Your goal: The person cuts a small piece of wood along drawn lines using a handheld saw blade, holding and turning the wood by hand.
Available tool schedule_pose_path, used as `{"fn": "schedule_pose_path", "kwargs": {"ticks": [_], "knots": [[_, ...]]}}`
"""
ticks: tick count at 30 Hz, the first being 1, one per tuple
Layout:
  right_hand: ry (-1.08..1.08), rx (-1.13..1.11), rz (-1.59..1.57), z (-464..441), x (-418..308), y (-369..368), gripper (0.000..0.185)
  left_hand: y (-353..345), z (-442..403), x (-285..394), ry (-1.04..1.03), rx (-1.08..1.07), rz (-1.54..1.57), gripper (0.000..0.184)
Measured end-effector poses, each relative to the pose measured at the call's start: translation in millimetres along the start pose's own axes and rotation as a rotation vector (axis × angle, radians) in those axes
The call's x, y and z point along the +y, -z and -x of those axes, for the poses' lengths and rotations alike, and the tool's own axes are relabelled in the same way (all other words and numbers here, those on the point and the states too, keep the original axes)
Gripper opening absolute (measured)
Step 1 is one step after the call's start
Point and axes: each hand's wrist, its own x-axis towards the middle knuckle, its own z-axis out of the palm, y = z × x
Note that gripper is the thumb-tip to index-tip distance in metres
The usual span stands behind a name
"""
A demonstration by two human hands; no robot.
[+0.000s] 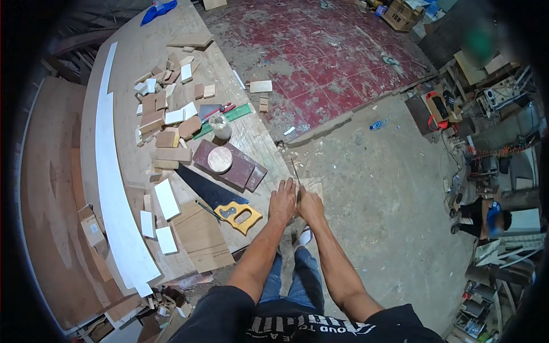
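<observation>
My left hand (pixel 282 201) lies with its fingers stretched forward at the right edge of the workbench (pixel 251 157); whatever is under its palm is hidden. Just beside it, my right hand (pixel 310 206) is closed around the dark handle of a thin-bladed tool (pixel 295 168). Its narrow blade points away from me and shows nearly edge-on, so its exact kind is unclear. A pale flat piece (pixel 312 184) shows past my right knuckles. Left of my hands lies a handsaw (pixel 240 217) with a yellow handle and dark blade.
Maroon boards (pixel 249 171) carry a round wooden disc (pixel 219 159). A cloudy jar (pixel 220 128), a green ruler (pixel 237 112) and several wood blocks (pixel 166 197) lie on the bench. A bottle (pixel 377 124) is on the floor. Another person (pixel 494 220) is at far right.
</observation>
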Motion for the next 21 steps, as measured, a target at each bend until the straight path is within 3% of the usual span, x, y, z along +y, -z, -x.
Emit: {"fn": "schedule_pose_path", "kwargs": {"ticks": [1,4,5,8,10,13,16,17,21], "knots": [[-0.039,-0.068,0.004,21,-3,15,0.048,8,0,3,0.01,-0.094,-0.014,0.069],[-0.043,-0.035,-0.001,35,2,12,0.048,14,3,4,0.0,-0.078,-0.002,0.072],[-0.065,-0.095,0.055,19,-7,15,0.037,7,6,4,0.012,-0.067,0.008,0.072],[0.057,-0.075,0.051,-23,9,-4,0.034,-3,0,-2,0.02,-0.004,-0.033,0.082],[-0.002,-0.067,0.057,11,-4,18,0.035,8,-2,8,0.111,-0.211,-0.006,0.073],[0.003,-0.062,0.064,45,7,21,0.038,15,1,9,0.088,-0.213,-0.027,0.066],[-0.046,-0.065,0.0,-17,7,-2,0.044,4,0,9,0.112,-0.174,0.015,0.062],[0.007,-0.166,0.063,-37,3,-1,0.05,5,0,11,0.125,-0.171,0.011,0.062],[-0.033,-0.211,0.085,23,-7,33,0.051,11,0,11,0.119,-0.175,0.019,0.062]]}}
